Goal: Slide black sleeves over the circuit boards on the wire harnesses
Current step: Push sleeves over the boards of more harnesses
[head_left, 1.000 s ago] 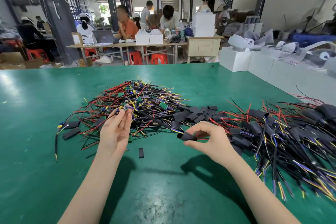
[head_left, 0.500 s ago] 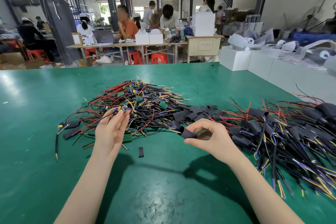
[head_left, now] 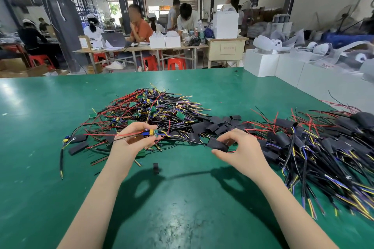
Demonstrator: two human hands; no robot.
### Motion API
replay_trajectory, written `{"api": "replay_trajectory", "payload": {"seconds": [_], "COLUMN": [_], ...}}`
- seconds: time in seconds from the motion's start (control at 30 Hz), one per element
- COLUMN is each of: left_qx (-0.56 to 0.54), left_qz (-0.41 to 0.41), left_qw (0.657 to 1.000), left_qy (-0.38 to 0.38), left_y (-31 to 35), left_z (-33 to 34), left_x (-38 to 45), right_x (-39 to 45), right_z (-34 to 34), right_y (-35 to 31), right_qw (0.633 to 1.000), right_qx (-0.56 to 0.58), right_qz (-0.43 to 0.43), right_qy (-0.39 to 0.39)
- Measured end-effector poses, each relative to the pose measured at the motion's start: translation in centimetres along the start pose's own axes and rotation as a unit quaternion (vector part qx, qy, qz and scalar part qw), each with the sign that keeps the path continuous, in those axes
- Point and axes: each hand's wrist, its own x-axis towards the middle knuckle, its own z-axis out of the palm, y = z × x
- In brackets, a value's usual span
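Green table (head_left: 50, 168): bare stretch near side around forearms, far edge well beyond piles. Unsleeved harness pile (head_left: 145, 111) centre-far, loose sleeves (head_left: 216, 124) just right of it, sleeved pile (head_left: 315, 147) crowding right edge. Left hand (head_left: 134, 140) pinches circuit board (head_left: 150, 133), raised above table. Its wires run left-right toward black sleeve (head_left: 217, 145), pinched in right hand (head_left: 241, 151), mouth facing left. Stray sleeve (head_left: 155, 168) on table between hands.
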Motion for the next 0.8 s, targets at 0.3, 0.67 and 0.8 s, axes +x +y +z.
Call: {"api": "replay_trajectory", "payload": {"seconds": [0.3,0.67,0.8], "left_qx": [0.014,-0.027,-0.068], "left_qz": [-0.054,-0.122,-0.116], "left_qw": [0.997,0.987,0.987], "left_qy": [-0.052,-0.106,-0.092], "left_y": [-1.7,-2.6,-2.4], "left_z": [3.7,5.1,5.1], "left_x": [-1.1,-1.4,-1.5], "right_x": [-0.4,-0.6,-0.7], "right_z": [1.0,1.5,1.6], "right_y": [-1.5,-2.1,-2.2], "right_qw": [0.996,0.994,0.992], "right_qx": [0.043,0.015,0.05], "right_qz": [-0.042,-0.092,-0.088], "right_qy": [-0.062,-0.055,-0.069]}}
